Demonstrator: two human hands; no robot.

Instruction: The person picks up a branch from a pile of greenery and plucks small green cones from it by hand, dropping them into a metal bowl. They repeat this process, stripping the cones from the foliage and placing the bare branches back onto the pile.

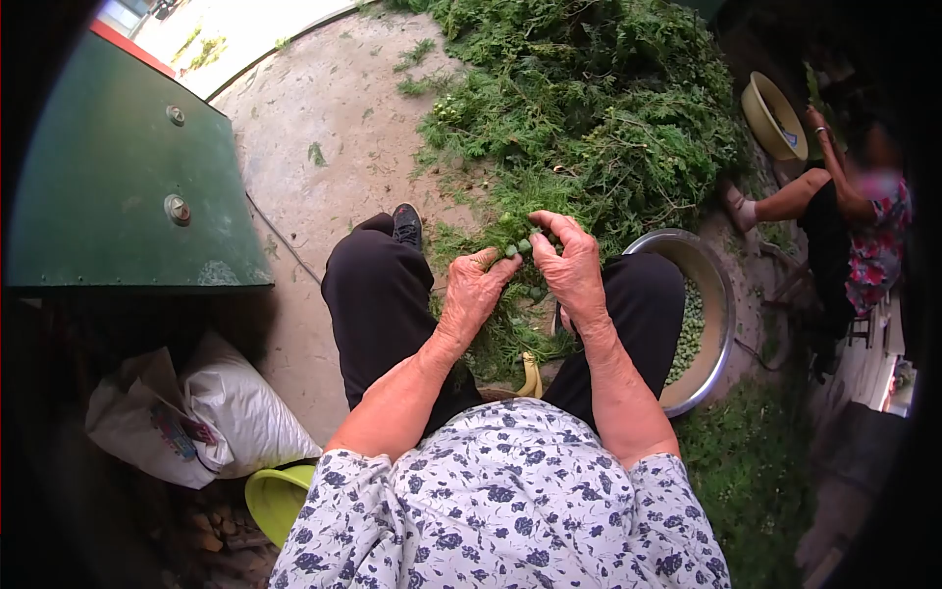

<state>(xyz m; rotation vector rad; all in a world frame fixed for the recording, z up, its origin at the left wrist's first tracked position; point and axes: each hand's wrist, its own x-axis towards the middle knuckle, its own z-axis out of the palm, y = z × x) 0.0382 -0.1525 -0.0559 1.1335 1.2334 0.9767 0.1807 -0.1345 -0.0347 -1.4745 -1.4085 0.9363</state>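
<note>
My left hand [474,291] and my right hand [571,263] meet above my lap, both pinching a leafy green sprig with small green pods [518,247] between the fingertips. More of the sprig hangs down between my knees. A metal bowl [719,339] holding shelled green seeds [689,329] stands on the ground by my right leg. A large heap of green plants [599,108] lies in front of my feet.
A green metal panel [128,177] stands at the left, with white sacks [211,407] and a yellow-green container [278,498] below it. Another person [854,231] sits at the far right beside a pale yellow basin [775,118]. Bare concrete ground [334,128] lies ahead on the left.
</note>
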